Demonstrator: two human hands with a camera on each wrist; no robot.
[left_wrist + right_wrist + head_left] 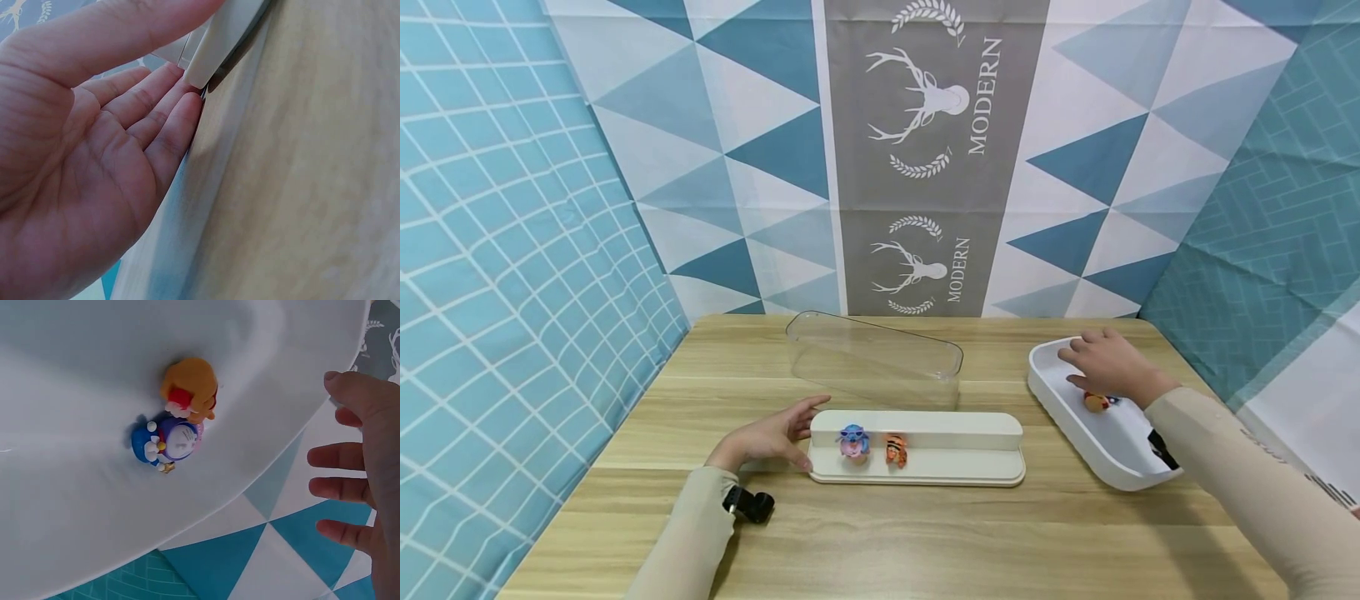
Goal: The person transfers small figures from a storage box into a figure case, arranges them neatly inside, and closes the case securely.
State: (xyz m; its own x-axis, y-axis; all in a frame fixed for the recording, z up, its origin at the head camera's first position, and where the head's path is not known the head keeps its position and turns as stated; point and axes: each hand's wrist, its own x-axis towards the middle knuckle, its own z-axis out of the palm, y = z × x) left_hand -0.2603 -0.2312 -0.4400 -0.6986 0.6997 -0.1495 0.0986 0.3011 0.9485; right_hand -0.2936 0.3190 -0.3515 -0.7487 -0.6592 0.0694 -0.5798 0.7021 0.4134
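My left hand [769, 435] rests at the left end of a cream two-step display base [958, 465]. In the left wrist view its fairly straight fingers [172, 125] lie right at the base's corner, the thumb stretched above. A blue figurine with sunglasses [853, 443] and an orange striped tiger figurine [896, 450] stand on the lower step. My right hand [1108, 362] hovers over a white tray [1086, 442], fingers spread and holding nothing. In the tray, an orange-brown figurine [190, 384] lies beside a blue cat-like figurine [178, 440].
A clear plastic cover [876, 358] sits behind the display base on the wooden table [880, 542]. Patterned cloth walls [910, 167] rise at the back and both sides. A black wrist strap [748, 504] is on the left sleeve.
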